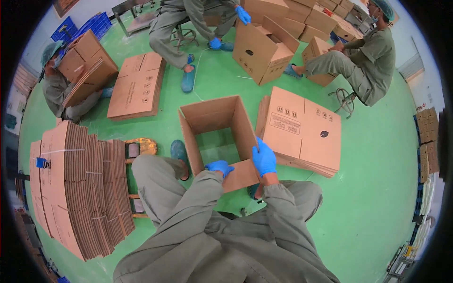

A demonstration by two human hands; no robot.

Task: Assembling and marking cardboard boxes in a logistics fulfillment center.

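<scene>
Head view: your left hand [219,166] grips near edge of open box [218,137], fingers curled over rim. Your right hand [264,158] clamps box's right near corner. Box stands on green floor [373,155] between your knees. Flat carton stack [302,131] just right of box; bundled cardboard [80,188] at your left.

Stood open on the green floor [377,188]: a brown cardboard box [217,137], square, hollow through, gripped at its near wall by both blue-gloved hands. Lay just right of it: a stack of flattened brown cartons [302,129] with dark printed marks. Lay flat farther left: another flattened pile [137,85]. Stood on edge at far left: bundled corrugated sheets [80,188].
</scene>
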